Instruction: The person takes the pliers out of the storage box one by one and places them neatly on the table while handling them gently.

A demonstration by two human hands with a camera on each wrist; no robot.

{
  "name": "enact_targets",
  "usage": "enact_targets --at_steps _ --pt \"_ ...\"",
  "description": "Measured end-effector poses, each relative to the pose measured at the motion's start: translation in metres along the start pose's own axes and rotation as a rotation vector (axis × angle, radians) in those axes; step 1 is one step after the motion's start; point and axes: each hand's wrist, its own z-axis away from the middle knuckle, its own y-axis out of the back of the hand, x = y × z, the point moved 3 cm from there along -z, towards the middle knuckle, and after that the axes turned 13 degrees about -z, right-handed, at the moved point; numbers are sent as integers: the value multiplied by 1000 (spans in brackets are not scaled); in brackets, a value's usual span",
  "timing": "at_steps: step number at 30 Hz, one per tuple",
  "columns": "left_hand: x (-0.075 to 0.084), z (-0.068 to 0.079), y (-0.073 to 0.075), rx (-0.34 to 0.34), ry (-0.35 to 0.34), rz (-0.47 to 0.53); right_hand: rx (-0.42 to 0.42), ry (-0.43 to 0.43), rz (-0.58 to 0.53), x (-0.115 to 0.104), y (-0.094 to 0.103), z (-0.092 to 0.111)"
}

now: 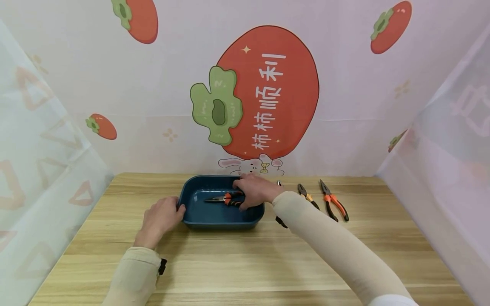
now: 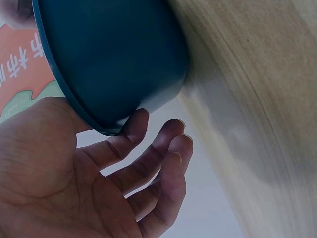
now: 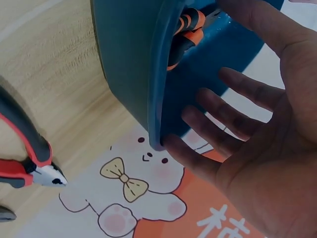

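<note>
A dark blue rectangular bin (image 1: pixel 220 224) stands on the wooden table. Orange-and-black long-nose pliers (image 1: pixel 218 199) lie on its floor, their jaws toward the left. My left hand (image 1: pixel 160 216) grips the bin's left end; in the left wrist view the thumb goes behind the rim and the index fingertip (image 2: pixel 138 121) bends against the outer wall. Over the bin's right end is my right hand (image 1: pixel 254 189), with its fingers spread. From the right wrist, the pliers' handles (image 3: pixel 187 42) show inside the bin, apart from the palm, and one fingertip is right at the rim.
Right of the bin lie yellow-and-black pliers (image 1: pixel 302 189) and orange-and-black long-nose pliers (image 1: pixel 329 197). Red-and-black pliers (image 3: pixel 37 158) sit close to the bin, mostly hidden by the right forearm in the head view. A printed cloth wall (image 1: pixel 344 140) rises behind the table.
</note>
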Motion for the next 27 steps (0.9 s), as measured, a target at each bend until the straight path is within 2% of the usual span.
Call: enact_targets --at_steps 27 --pt "0 -1 0 -9 12 5 -55 -77 -13 3 -24 -29"
